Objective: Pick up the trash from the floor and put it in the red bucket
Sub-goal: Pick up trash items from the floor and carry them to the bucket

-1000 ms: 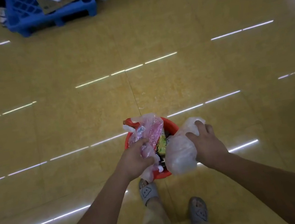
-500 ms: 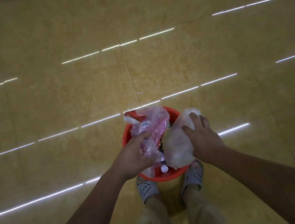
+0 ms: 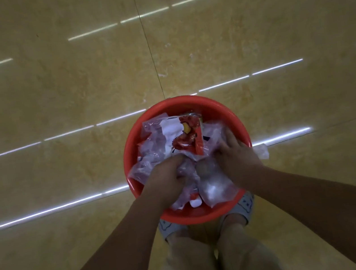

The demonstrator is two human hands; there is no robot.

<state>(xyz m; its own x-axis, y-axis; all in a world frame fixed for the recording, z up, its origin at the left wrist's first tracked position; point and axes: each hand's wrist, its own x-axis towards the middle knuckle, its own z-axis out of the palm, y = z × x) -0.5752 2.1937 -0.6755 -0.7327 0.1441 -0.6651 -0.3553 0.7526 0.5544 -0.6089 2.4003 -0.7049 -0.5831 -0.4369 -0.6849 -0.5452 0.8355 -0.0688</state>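
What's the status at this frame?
Left hand gripping trash, right hand pressing it down, both in red bucket. Plastic scrap overhanging right rim. Nothing blocking.

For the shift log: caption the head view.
Left hand grips and right hand presses plastic bags beside a red wrapper in the red bucket.
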